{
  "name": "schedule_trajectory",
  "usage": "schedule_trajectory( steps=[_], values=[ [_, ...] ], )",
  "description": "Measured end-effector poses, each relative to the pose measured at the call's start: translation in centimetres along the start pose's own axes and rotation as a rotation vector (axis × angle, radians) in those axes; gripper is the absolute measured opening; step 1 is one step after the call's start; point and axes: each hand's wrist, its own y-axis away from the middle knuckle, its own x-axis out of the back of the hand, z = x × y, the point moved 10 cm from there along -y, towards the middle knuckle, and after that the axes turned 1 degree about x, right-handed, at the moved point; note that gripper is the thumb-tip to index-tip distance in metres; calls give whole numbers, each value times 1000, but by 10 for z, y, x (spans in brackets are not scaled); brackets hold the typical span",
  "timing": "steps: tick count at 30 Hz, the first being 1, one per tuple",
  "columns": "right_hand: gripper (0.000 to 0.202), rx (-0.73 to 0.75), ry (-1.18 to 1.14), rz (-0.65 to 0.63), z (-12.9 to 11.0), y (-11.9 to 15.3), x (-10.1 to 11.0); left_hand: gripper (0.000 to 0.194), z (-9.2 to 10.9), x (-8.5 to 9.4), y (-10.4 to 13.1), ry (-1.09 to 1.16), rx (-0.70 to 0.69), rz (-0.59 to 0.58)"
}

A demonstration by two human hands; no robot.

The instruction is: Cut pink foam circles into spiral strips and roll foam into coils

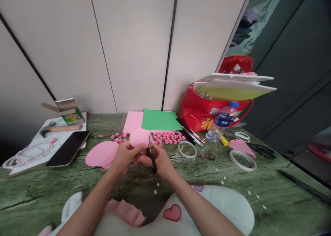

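Observation:
Near the middle of the view, my left hand [127, 155] pinches a round pink paper disc [139, 137] by its lower edge. My right hand [160, 160] is closed on a pair of scissors [153, 160] with black handles, its blades pointing up at the right edge of the disc. To the left, a stack of larger pink paper circles [100, 154] lies on the green table [98, 184]. Behind the hands are many small pink rolled pieces [168, 137].
Pink sheet [132, 121] and green sheet [161, 120] lie at the back. On the left are a phone [69, 148], hammer [66, 128] and beads [31, 153]. To the right stand a red bag [193, 108] and bottle [223, 122], with tape rolls [187, 155] nearby.

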Motion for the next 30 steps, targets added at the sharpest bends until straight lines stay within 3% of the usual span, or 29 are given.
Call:
schedule_trajectory(
  steps=[9, 19, 26, 30],
  values=[
    [41, -73, 25, 104, 11, -1, 13, 23, 1, 2, -2, 2, -11, 16],
    [37, -102, 39, 114, 10, 3, 11, 24, 4, 4, -3, 28, -86, 14],
    [33, -95, 53, 124, 13, 2, 14, 20, 0, -2, -3, 97, -38, -35],
    [34, -101, 70, 112, 15, 2, 14, 23, 0, -1, -5, 62, -43, -6]
  ],
)
